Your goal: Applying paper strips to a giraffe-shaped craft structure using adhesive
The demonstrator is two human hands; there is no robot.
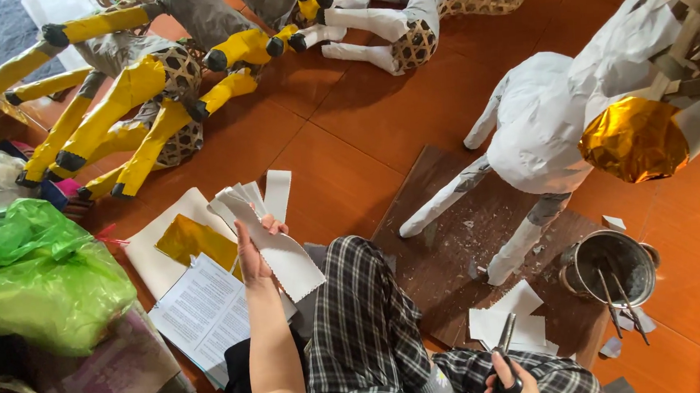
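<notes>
Floor (337, 132): orange tile, whole work area; person sits on it, plaid-trousered knee (363, 319) between the two hands.
Big animal figure (558, 116): white paper-covered, stands on brown board (452, 247), upper R; gold foil patch (633, 140) on woven body above it.
Yellow figures (138, 96): several, lying upper L, well apart from both hands.
Green bag (39, 276): crumpled plastic, far L.
Printed sheets (202, 309): on floor just L of L forearm, w/ gold foil square (193, 240) on white sheet beside.
Pot (614, 268): metal, on floor R of board, sticks leaning inside.
Paper pile (511, 321): cut white pieces on board edge, just above R hand.
White strips (266, 227): fan of paper strips, held up in L hand; long axis runs roughly away from person, up-frame, lower end curling R.
L hand (253, 248): raised, fingers + thumb closed, pinching strips at lower end.
R hand (511, 382): low at frame bottom, fingers through black handles of scissors (505, 362); blades point up-frame, appear closed, can't tell for sure.
Key relation: strips lie up and L of scissors, knee between; L hand has them, R hand well apart.
</notes>
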